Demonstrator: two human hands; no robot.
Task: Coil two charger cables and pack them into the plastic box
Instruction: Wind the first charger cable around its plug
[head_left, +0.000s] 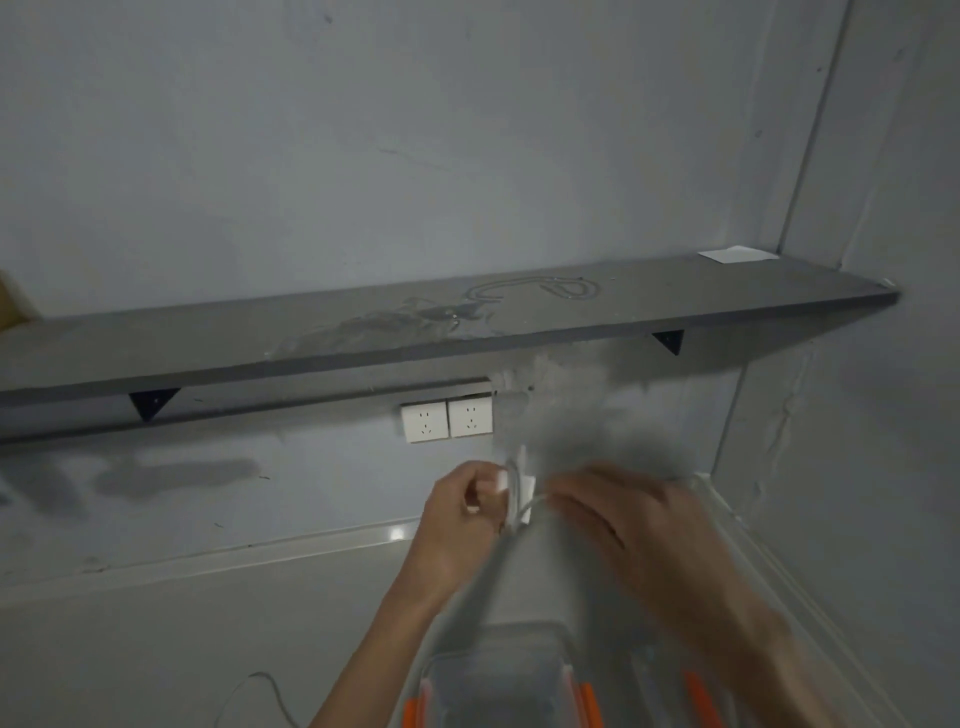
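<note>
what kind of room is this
Probably a bare utility or storage corner indoors: plain grey painted walls, a grey wall shelf on black brackets, and a pair of white wall sockets below it.

grey shelf (675, 306), two wall sockets (447, 421)

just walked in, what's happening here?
A person is coiling a white charger cable: the left hand grips the bundle and plug while the right hand feeds the cord in. The clear plastic box with orange clips sits just below the hands. Another cable lies loose on the table. The picture is blurred by motion.
</note>
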